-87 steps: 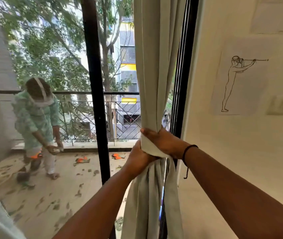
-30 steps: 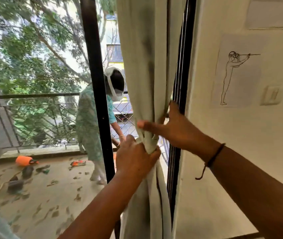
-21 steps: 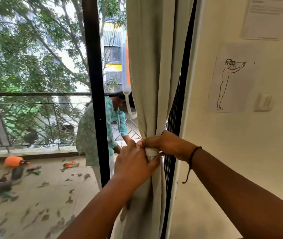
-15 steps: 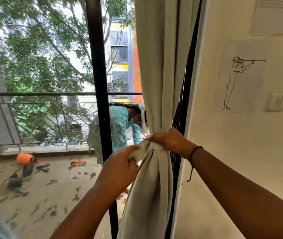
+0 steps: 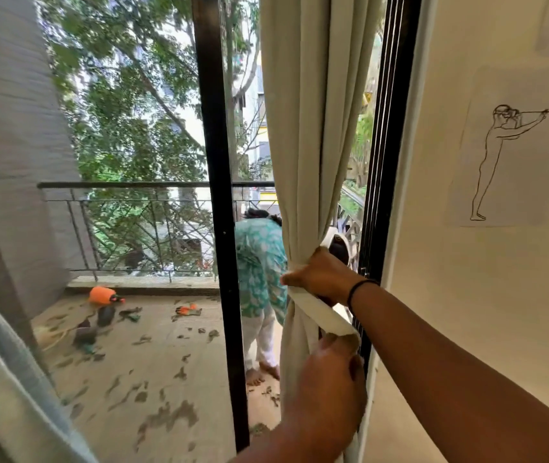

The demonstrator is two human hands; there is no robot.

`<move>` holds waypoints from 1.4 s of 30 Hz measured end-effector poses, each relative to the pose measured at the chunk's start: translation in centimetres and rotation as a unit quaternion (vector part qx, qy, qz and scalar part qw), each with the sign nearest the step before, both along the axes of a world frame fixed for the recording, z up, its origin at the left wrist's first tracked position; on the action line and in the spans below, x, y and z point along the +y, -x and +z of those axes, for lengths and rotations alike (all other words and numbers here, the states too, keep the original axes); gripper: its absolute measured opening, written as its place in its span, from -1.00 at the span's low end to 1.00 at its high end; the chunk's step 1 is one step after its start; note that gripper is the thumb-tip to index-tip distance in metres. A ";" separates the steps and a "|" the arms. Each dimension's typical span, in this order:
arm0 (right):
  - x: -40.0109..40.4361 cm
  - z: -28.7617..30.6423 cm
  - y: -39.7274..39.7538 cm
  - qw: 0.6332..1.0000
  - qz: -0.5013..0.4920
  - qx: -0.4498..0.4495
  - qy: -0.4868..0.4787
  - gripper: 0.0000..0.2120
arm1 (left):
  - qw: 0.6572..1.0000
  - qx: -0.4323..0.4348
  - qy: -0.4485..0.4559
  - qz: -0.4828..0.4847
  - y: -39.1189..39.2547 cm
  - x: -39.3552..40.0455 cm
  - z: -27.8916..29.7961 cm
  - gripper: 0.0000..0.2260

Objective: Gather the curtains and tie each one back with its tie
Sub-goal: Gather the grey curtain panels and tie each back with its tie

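Curtain [image 5: 313,128] of soft beige cloth is bunched; right hand [image 5: 321,277] grips it, left hand [image 5: 328,379] pinches the flat tie [image 5: 320,312].

The beige curtain [image 5: 313,128] hangs gathered beside the door frame, its matching tie [image 5: 316,310] wrapped around it.

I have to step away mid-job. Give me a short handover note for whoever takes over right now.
Right hand: grips the gathered curtain at its waist.
Left hand: pinches the free end of the tie, pulled down and to the right.
Done: this curtain is bunched by the door frame, with the tie at its waist.
Left: fasten the tie. A second curtain at lower left hangs loose.
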State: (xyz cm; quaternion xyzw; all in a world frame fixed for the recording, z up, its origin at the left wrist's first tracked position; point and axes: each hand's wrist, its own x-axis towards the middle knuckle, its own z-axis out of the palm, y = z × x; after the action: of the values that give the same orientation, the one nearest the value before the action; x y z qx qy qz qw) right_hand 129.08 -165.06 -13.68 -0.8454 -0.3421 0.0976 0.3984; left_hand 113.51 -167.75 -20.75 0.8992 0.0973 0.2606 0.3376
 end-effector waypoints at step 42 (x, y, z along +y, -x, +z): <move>-14.4 2.0 -4.2 0.978 0.139 -0.151 -0.019 -0.78 | 0.813 -0.051 0.557 -0.163 -6.8 5.3 4.9 -0.22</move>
State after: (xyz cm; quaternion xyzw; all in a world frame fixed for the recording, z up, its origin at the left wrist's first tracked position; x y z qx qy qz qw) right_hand 133.31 -179.46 -11.64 -0.7866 -0.5147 0.0167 0.3408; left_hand 120.27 -162.49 -15.88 0.5458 0.0601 0.1485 0.8225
